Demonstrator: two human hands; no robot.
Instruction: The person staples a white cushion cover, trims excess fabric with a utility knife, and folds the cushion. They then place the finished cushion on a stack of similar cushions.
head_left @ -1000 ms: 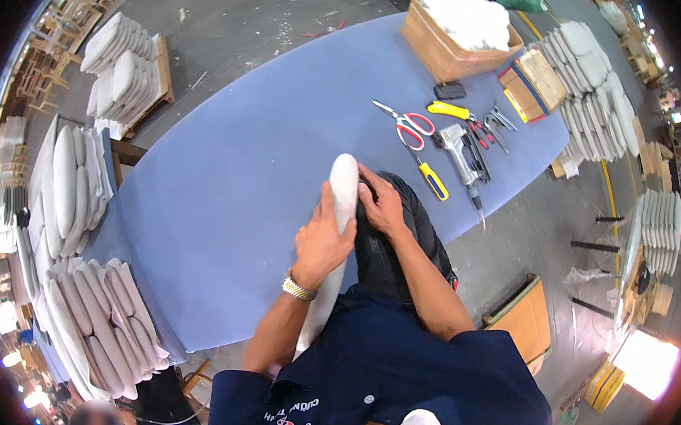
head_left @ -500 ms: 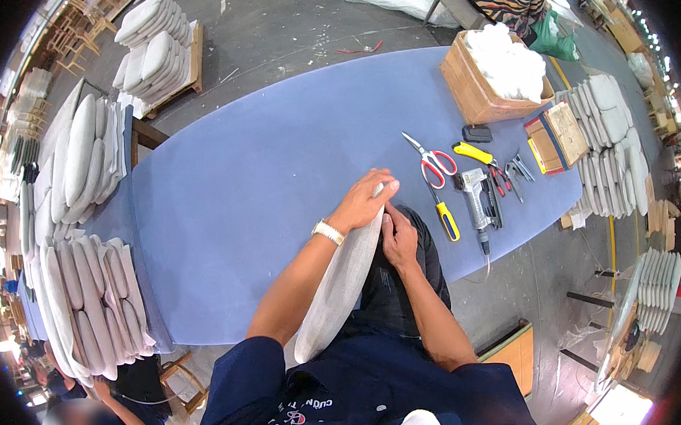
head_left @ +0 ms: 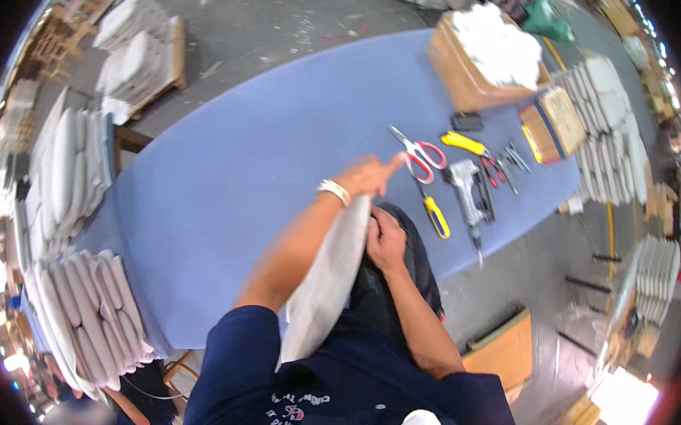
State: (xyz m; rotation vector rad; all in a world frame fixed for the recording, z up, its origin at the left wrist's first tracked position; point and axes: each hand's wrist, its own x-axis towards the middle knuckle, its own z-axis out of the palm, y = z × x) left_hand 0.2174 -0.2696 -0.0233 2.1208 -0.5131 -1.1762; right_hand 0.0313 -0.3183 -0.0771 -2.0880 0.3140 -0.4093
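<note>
A light grey seat cushion (head_left: pixel 325 279) stands on edge against my body, slanting up towards the blue table. My right hand (head_left: pixel 386 238) is closed on its upper edge, thumb and fingers at the rim. Past the cushion's top end, my left hand (head_left: pixel 365 176) is off the fabric, slightly blurred, with index finger and thumb apart and nothing visible in it. Its fingertip is right by the red handle loops of the scissors (head_left: pixel 422 162); whether it touches them I cannot tell. A yellow-handled screwdriver (head_left: pixel 435 217) lies just beyond my right hand.
On the blue table (head_left: pixel 231 180) lie a staple gun (head_left: pixel 466 190), a yellow cutter (head_left: pixel 462 142), red-handled pliers (head_left: pixel 494 172) and a black block (head_left: pixel 467 122). A carton of white stuffing (head_left: pixel 465 83) stands behind. Cushion stacks (head_left: pixel 91 310) flank the table; a co-worker sits lower left.
My left hand has let go of the cushion's top and moved right towards the scissors. My right hand keeps its hold on the edge. The whole view has shifted slightly.
</note>
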